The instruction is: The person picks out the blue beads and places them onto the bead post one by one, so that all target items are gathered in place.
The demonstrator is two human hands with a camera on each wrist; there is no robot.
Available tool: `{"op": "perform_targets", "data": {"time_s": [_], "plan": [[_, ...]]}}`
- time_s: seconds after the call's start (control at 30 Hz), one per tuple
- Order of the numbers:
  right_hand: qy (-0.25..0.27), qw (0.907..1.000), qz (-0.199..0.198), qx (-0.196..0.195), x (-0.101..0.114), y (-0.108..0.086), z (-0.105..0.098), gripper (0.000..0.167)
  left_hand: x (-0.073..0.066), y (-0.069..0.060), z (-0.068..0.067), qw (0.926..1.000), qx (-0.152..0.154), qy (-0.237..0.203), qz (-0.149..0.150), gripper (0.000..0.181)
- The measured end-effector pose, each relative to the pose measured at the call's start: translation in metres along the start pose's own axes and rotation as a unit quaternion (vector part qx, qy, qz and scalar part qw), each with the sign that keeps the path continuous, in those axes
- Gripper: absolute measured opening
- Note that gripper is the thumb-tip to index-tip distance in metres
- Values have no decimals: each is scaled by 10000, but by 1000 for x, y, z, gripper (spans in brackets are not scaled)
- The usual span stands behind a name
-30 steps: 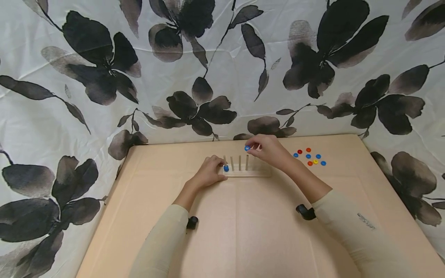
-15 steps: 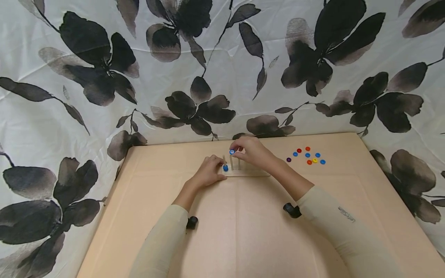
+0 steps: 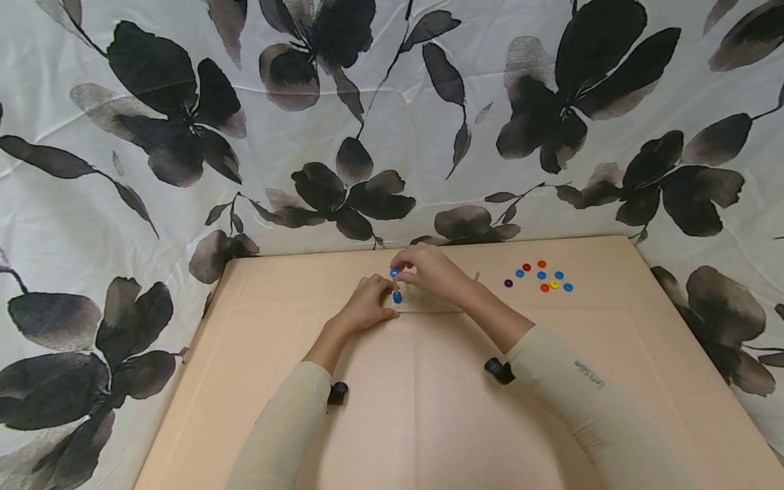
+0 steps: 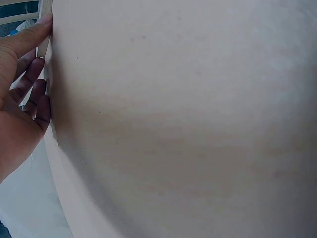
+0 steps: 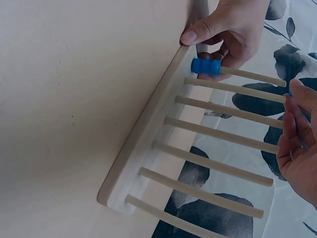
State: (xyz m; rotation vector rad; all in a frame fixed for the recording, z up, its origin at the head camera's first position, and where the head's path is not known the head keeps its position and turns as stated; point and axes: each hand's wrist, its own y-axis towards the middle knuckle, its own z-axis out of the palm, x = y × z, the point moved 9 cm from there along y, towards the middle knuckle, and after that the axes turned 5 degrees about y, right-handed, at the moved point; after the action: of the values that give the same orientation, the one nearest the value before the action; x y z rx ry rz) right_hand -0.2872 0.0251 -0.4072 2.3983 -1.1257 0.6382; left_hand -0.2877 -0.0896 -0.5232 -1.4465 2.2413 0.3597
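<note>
A wooden base with several upright pegs stands near the table's back edge. Blue beads are stacked at the bottom of its leftmost peg. My left hand grips the left end of the base, thumb at the front; in the left wrist view the hand holds the base's edge. My right hand pinches a blue bead at the top of that leftmost peg. In the right wrist view the right fingers hide most of this bead; whether it is on the peg I cannot tell.
Loose beads lie on the table right of the base: several blue ones, red and orange ones, a yellow one and a dark purple one. A floral cloth hangs behind the table.
My right hand has moved left with the blue bead, from above the middle pegs to the top of the leftmost one. The left hand has kept its place on the base.
</note>
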Motion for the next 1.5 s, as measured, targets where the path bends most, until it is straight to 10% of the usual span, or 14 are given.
{"op": "perform_targets", "data": {"time_s": [1.5], "plan": [[-784,9967,139,-181,-1,-2,7,14,0,-1,1,9996,217,115,-155,55]]}}
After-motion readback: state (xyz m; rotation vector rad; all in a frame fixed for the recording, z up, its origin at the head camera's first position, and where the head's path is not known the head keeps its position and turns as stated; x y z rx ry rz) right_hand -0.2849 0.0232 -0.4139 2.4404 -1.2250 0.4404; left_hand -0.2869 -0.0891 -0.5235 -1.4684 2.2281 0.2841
